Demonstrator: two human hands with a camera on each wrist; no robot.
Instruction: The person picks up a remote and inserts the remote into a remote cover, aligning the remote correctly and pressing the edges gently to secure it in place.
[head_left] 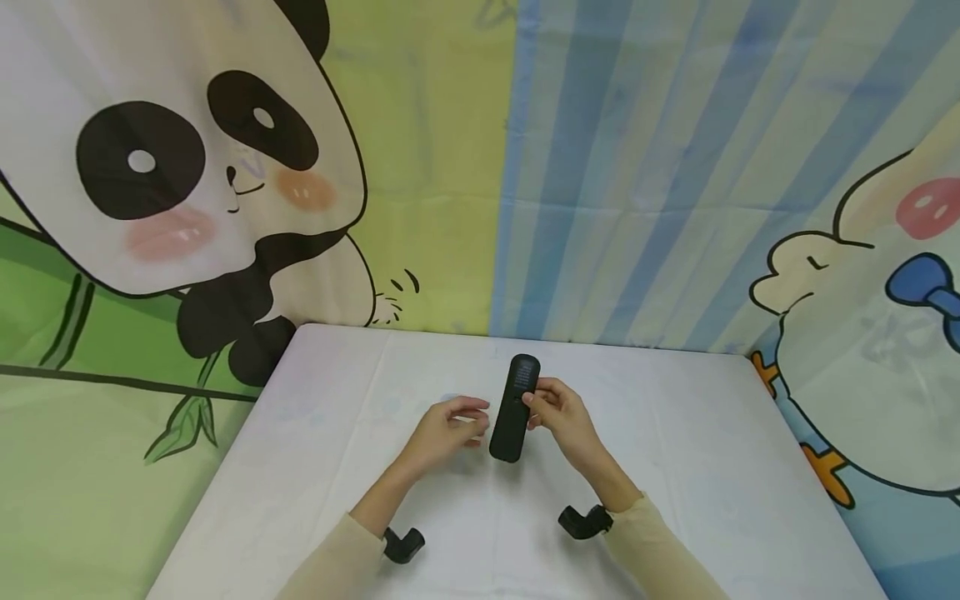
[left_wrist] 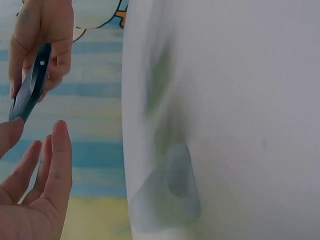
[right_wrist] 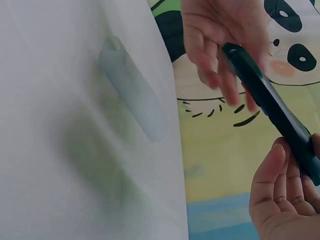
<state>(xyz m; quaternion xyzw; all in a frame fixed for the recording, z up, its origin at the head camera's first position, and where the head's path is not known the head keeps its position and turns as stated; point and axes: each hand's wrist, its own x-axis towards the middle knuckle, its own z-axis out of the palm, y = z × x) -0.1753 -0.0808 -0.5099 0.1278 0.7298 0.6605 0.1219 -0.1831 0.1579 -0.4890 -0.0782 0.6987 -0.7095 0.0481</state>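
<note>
A slim black remote control (head_left: 514, 408) is held up over the table, its labelled back turned to the head camera. My right hand (head_left: 566, 421) pinches it along its right side, thumb on the back. Red and blue spots show on the remote's (right_wrist: 270, 102) other face in the right wrist view. Just left of the remote is my left hand (head_left: 448, 433), fingers loosely bent and holding nothing. From the left wrist, the thumb of the left hand (left_wrist: 37, 200) overlaps the remote's lower end (left_wrist: 32, 85).
A glossy white table (head_left: 645, 500) lies under both hands and mirrors them faintly. Behind it hangs a printed curtain (head_left: 427, 167) with a panda and blue stripes. Black wrist mounts (head_left: 405, 546) stick out near both light sleeves (head_left: 656, 542).
</note>
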